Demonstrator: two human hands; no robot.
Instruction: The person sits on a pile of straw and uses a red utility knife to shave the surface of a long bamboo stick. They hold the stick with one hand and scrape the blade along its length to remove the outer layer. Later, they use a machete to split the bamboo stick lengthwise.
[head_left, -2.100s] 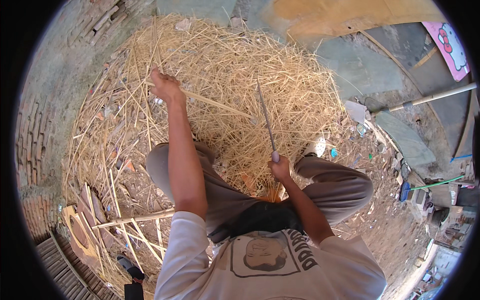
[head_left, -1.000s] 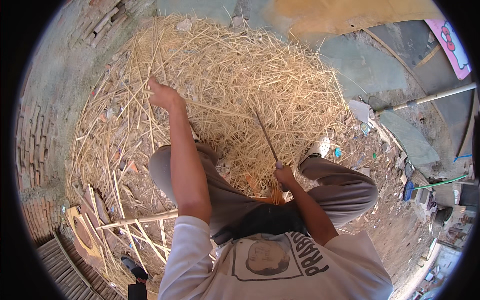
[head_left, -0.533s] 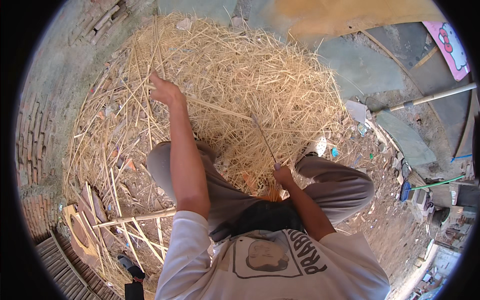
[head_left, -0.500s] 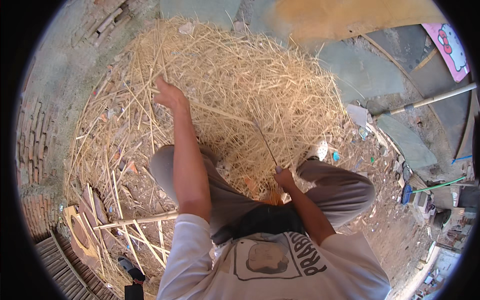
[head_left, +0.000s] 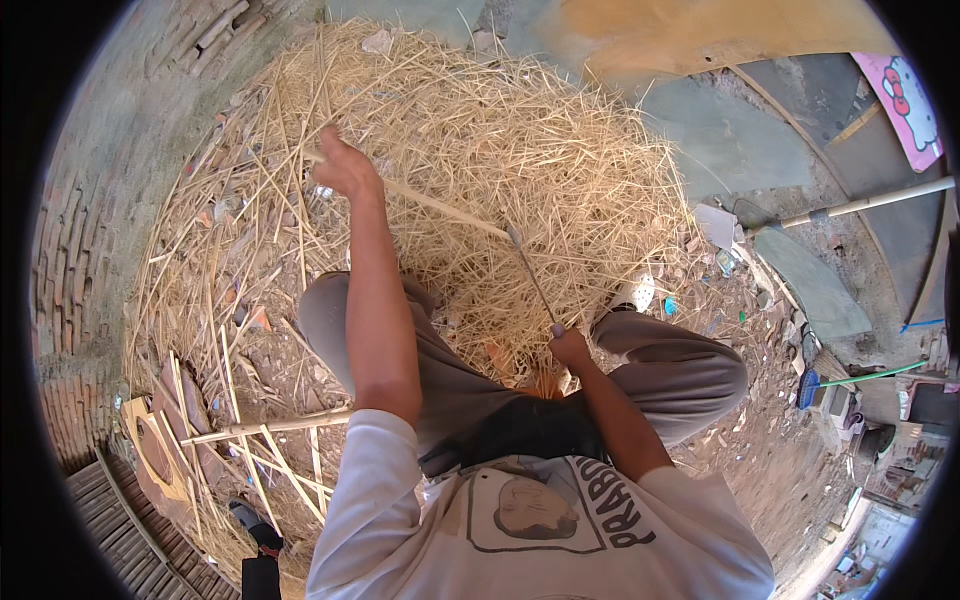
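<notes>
My left hand (head_left: 348,168) reaches out over the straw-coloured pile, closed round a long pale strip (head_left: 440,207) that looks like split bamboo. The strip slants down to the right between my hands. Low in front of my body, my right hand (head_left: 570,347) grips the handle of a knife (head_left: 533,277). Its long thin blade points up and left, and its tip end meets the strip's right end. Beneath both lies a wide heap of thin shavings (head_left: 520,140). Blur softens the left fingers.
Longer strips (head_left: 235,390) lie loose at the left, near a bamboo pole (head_left: 270,425). A brick wall (head_left: 70,270) rises on the left. At the right are grey sheets (head_left: 735,140), a pale pole (head_left: 870,205) and rubble. A person's foot (head_left: 255,525) shows at lower left.
My left hand has shifted slightly farther away, still holding the strip. My right hand and the knife stay almost in place, and the whole view has shifted a little.
</notes>
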